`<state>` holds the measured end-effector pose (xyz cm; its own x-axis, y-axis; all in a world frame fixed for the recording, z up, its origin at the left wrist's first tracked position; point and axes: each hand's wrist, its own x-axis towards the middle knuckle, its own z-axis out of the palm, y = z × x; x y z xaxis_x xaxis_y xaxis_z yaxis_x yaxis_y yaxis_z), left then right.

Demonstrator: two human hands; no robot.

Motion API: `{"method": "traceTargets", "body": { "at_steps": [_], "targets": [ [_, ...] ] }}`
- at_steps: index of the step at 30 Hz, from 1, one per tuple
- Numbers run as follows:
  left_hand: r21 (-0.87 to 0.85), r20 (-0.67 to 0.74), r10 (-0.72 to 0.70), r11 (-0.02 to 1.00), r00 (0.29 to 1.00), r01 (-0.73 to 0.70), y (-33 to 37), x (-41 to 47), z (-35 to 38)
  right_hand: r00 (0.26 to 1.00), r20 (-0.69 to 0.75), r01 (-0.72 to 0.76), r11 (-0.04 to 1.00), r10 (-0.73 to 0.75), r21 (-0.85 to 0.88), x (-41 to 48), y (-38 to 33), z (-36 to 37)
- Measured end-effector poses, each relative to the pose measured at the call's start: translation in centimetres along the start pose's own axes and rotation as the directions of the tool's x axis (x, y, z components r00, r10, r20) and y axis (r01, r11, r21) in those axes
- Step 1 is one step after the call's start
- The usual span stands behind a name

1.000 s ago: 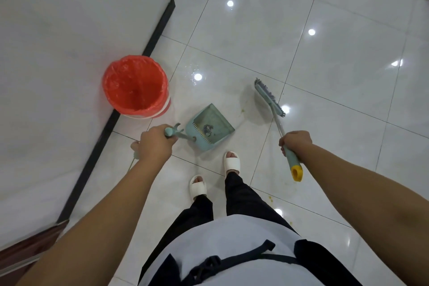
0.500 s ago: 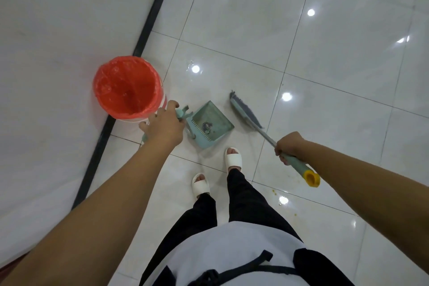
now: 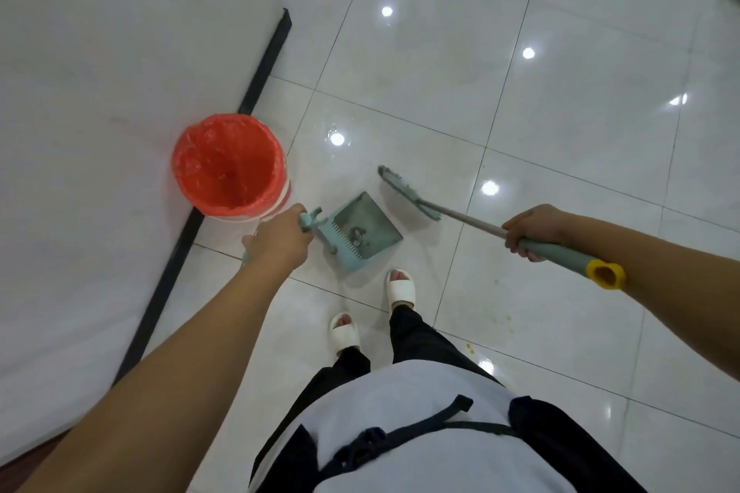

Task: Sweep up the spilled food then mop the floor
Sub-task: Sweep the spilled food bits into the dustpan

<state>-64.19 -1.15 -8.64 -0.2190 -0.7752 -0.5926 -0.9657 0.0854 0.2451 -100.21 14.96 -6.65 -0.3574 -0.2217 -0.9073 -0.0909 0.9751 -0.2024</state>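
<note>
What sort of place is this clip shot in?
Probably an indoor room, home or eatery, hard to say which: glossy white floor tiles reflecting ceiling lights, a bin lined with a red bag against a white wall with dark skirting.

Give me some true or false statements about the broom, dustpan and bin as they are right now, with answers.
1. The left hand grips the handle of the dustpan. True.
2. The broom lies unheld on the floor. False: the right hand grips its handle.
3. The bin has a red liner. True.
4. The dustpan is empty. False: some dark debris lies in it.
</note>
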Motion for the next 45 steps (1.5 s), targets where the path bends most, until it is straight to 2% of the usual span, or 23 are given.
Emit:
{"method": "traceTargets", "body": {
  "at_steps": [7,12,15,19,22,24,27,31,36,41,45],
  "targets": [
    [0.057,0.043,-0.028,0.998,0.999,0.025,-4.4,-1.2,-0.5,0.997,-0.010,-0.075,0.995,0.076,0.070,2.8,-2.8,2.0],
    [0.090,0.014,-0.043,0.995,0.999,0.041,-5.5,-2.0,0.5,0.988,0.029,-0.154,0.986,0.152,0.070,3.8,-2.4,7.3],
    [0.081,0.007,-0.055,0.995,0.998,0.054,-5.8,-2.1,1.1,0.990,0.040,-0.138,0.988,0.135,0.076,3.3,-1.8,11.6],
    [0.084,0.007,-0.048,0.995,0.999,0.047,-6.7,-2.2,1.0,0.971,0.184,-0.175,0.979,0.154,0.101,1.7,-1.4,15.0],
    [0.092,-0.005,-0.039,0.995,0.999,0.040,-6.8,-2.3,0.9,0.930,0.323,-0.218,0.970,0.173,0.110,0.5,-1.5,14.6],
    [0.088,-0.004,-0.040,0.995,0.999,0.041,-6.8,-2.2,0.8,0.925,0.345,-0.222,0.964,0.160,0.148,-0.1,-1.7,13.8],
    [0.057,0.031,-0.028,0.998,0.999,0.026,-7.3,-2.5,0.4,0.946,0.289,-0.209,0.957,0.146,0.200,-0.6,-2.2,12.7],
    [0.083,0.030,-0.036,0.996,0.999,0.033,-8.7,-3.9,-0.5,0.987,0.138,-0.089,0.995,0.081,0.052,-0.8,-3.3,10.0],
    [0.070,0.007,-0.051,0.996,0.999,0.050,-11.5,-5.7,-1.5,1.000,-0.003,-0.004,0.996,0.004,-0.088,0.1,-4.9,7.8],
    [0.106,-0.023,-0.115,0.988,0.993,0.116,-13.8,-6.7,-1.2,0.997,-0.067,0.017,0.992,-0.025,-0.124,1.6,-5.3,10.1],
    [0.099,-0.024,-0.138,0.985,0.990,0.139,-15.5,-6.7,-0.6,1.000,-0.013,-0.027,0.999,0.027,-0.035,2.3,-4.3,14.3]
  ]
}}
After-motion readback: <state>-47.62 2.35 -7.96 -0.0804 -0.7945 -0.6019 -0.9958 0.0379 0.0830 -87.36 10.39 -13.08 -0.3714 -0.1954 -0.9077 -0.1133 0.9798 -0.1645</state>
